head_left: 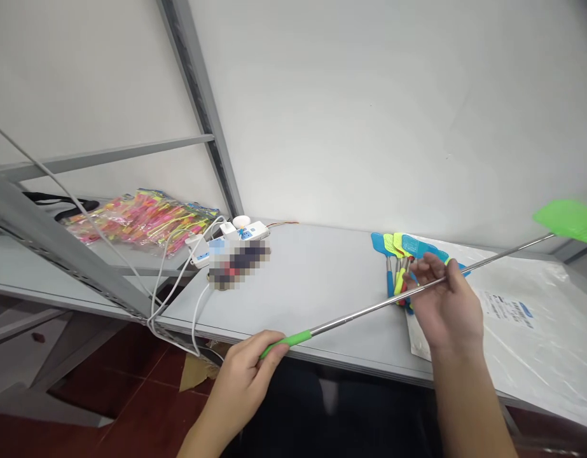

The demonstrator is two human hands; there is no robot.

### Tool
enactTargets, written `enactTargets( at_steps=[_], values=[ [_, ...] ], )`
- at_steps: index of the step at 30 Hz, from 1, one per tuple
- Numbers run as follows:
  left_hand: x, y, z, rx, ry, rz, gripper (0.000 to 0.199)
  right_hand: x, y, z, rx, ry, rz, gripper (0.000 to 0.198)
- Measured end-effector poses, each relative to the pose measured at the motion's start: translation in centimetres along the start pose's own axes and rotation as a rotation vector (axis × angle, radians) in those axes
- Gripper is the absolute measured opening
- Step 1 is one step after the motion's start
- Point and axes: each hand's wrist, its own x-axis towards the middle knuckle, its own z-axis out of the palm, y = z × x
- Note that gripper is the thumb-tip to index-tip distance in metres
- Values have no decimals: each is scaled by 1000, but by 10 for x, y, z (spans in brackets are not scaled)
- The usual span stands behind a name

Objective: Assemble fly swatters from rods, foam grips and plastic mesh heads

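A green telescopic fly swatter (350, 316) is extended slantwise across my view, its metal rod running up to the green paddle (567, 219) at the far right. My left hand (248, 366) is closed around its green handle. Farther along the rod, my right hand (448, 305) has its palm turned up and fingers loosely curled, with the rod between thumb and fingers. Behind that hand lies a pile of fly swatters (393, 254) with blue and yellow paddles, partly hidden by the hand and rod.
A clear plastic bag (536, 331) with a printed label covers the right of the grey shelf (317, 267). Left of it lie a white power strip (255, 230) with cables and a blurred dark object (240, 264). Beyond the metal upright (202, 95) sit bagged colourful items (145, 219).
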Motion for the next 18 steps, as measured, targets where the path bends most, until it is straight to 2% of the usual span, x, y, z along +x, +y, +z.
enactTargets(
  at_steps=[2, 7, 10, 13, 16, 18],
  values=[
    [1, -3, -3, 10, 11, -17, 24, -8, 7, 5, -10, -13, -26, 36],
    [1, -3, -7, 32, 66, -74, 33, -48, 31, 19, -144, -193, 22, 38],
    [0, 3, 1, 25, 64, -71, 35, -69, 41, 23, -190, -283, 43, 40],
    [0, 14, 18, 6, 5, -36, 33, -87, 51, 28, -232, -436, 145, 41],
    [1, 21, 27, 1, -6, -27, 33, -89, 53, 28, -261, -505, 244, 40],
    [1, 18, 22, 12, 10, -45, 33, -73, 42, 20, -208, -467, 262, 41]
  ],
)
